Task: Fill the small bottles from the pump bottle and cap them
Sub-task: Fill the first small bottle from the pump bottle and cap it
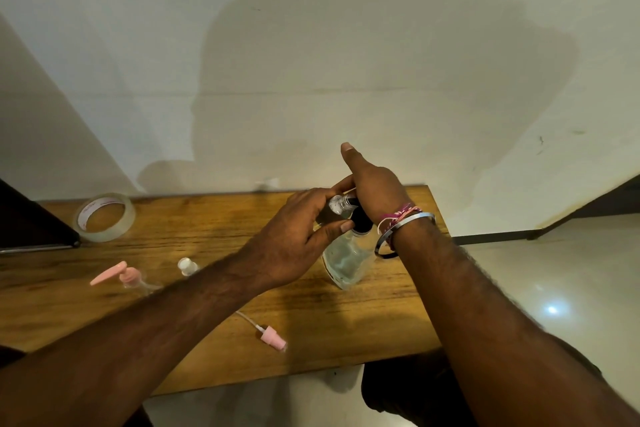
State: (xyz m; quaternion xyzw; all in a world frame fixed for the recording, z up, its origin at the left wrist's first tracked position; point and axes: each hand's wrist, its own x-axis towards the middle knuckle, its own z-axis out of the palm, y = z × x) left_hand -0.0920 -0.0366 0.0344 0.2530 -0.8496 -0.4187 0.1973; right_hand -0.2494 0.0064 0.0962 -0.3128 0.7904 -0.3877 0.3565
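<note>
A clear pump bottle point(348, 258) with a black pump neck stands on the wooden table point(381, 315), right of centre. My right hand point(375, 189) lies over the pump head with the thumb pointing straight up; its fingers are hidden behind the hand. My left hand point(294, 236) pinches a small clear bottle point(337, 203) between thumb and fingers, held up at the pump's spout. A second small bottle point(187, 265) with a white top stands at the left, partly hidden by my left forearm.
A small bottle with a pink pump point(126, 278) sits left of it. A loose pink spray cap with a thin tube point(273, 340) lies near the table's front edge. A roll of clear tape point(105, 217) rests at the back left. The wall runs right behind the table.
</note>
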